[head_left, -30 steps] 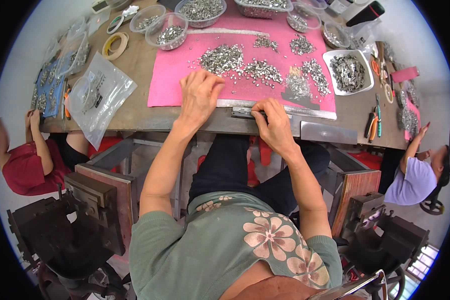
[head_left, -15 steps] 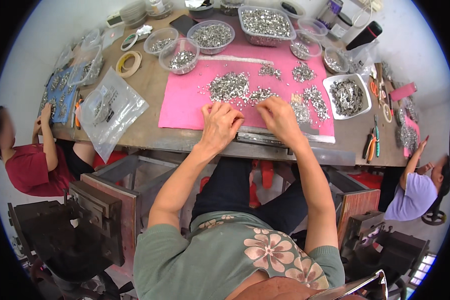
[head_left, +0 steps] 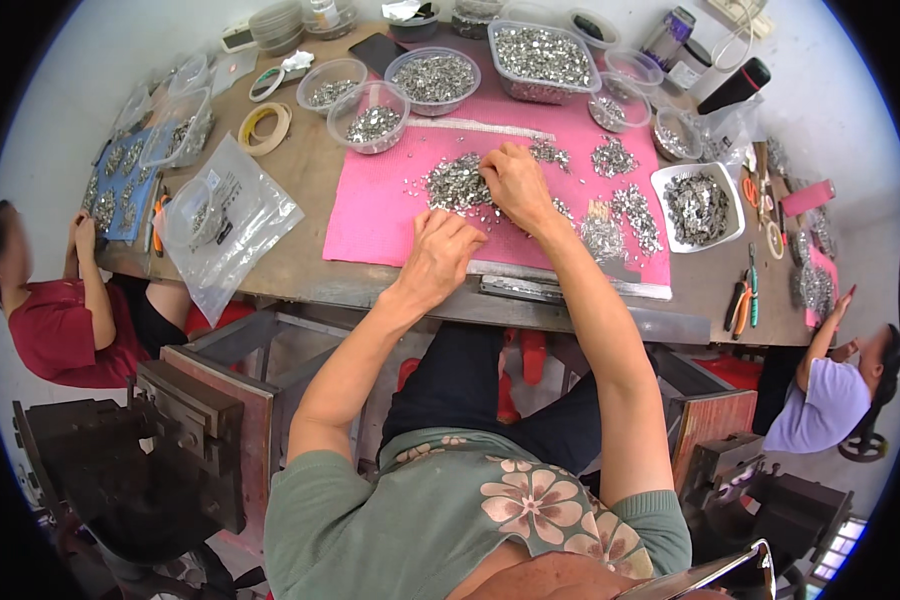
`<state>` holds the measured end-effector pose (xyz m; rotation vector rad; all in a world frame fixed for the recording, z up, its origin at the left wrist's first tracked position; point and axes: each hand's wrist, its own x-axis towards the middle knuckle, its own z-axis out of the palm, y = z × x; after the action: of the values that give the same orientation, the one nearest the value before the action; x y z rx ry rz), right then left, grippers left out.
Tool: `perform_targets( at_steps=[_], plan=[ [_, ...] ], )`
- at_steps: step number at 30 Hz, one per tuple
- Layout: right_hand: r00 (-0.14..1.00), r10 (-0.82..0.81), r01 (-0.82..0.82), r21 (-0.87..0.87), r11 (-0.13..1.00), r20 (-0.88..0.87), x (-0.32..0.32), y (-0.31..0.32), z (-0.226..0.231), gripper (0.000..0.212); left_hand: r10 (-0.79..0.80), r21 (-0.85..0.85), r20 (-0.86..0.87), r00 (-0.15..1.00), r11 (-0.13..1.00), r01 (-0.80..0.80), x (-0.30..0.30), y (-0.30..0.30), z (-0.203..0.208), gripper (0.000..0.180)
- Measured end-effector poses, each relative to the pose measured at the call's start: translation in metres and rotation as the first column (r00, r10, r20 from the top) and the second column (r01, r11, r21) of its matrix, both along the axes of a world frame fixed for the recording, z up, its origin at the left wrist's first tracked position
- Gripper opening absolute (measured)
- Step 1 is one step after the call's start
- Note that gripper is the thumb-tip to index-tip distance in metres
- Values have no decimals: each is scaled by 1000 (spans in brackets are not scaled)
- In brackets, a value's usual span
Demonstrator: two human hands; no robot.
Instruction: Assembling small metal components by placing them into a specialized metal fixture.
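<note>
A pink ribbed mat (head_left: 365,215) lies in front of me with a loose pile of small shiny metal pieces (head_left: 452,183) on it. My right hand (head_left: 520,190) is at the right side of this pile, fingers curled down and drawn together onto the pieces; its fingertips are hidden. Nearer the mat's front edge rests my left hand (head_left: 438,252), thumb and fingers pinched together. Whatever it holds is too small to make out. Smaller heaps of metal pieces (head_left: 613,157) lie on the mat's right part, and a grey metal bar (head_left: 520,288) lies along its front edge.
Clear tubs (head_left: 432,80) of metal pieces line the back. A white tray (head_left: 698,240) stands right of the mat, pliers (head_left: 739,308) beyond it. Left are a plastic bag (head_left: 260,215) and tape rolls (head_left: 265,130). Co-workers sit left (head_left: 75,330) and right (head_left: 820,405).
My right hand has moved forward and left, from the mat's front part to the pile. My left hand stays near the front edge, still pinched. The view has shifted slightly.
</note>
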<state>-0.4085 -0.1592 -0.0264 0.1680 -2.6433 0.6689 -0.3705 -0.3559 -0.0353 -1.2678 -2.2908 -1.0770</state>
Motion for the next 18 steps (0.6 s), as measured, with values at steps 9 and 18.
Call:
perform_targets(
  at_steps=[9,18],
  plan=[
    [988,69,-27,-289,957,137,37,13,32,13,4,-78,-46,999,997,-8,3,-2,2,5],
    [971,74,-16,-250,968,225,130,21,22,11,-102,30,288,952,995,97,26,3,25,7]
  ],
)
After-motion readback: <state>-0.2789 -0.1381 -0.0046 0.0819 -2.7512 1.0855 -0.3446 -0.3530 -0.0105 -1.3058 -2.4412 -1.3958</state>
